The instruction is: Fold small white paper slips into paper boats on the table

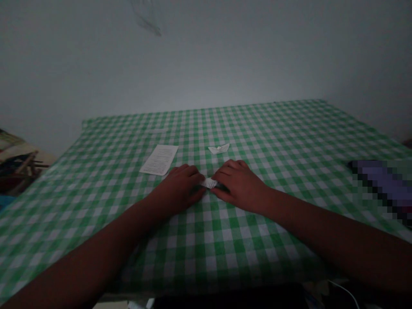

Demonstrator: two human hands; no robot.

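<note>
Both my hands rest on a table covered with a green and white checked cloth point(277, 137). My left hand point(180, 186) and my right hand point(240, 184) meet at the middle of the table and together pinch a small folded piece of white paper point(210, 183), most of it hidden under the fingers. A small folded white paper shape point(219, 149) lies on the cloth just beyond my hands. A printed white sheet point(159, 159) lies flat to the far left of my left hand.
A blurred purple and dark object point(383, 186) lies at the right edge of the table. A plain pale wall point(206, 64) stands behind the table. Cluttered items point(16, 165) sit beyond the left edge. A white cable point(346, 292) shows at the bottom right.
</note>
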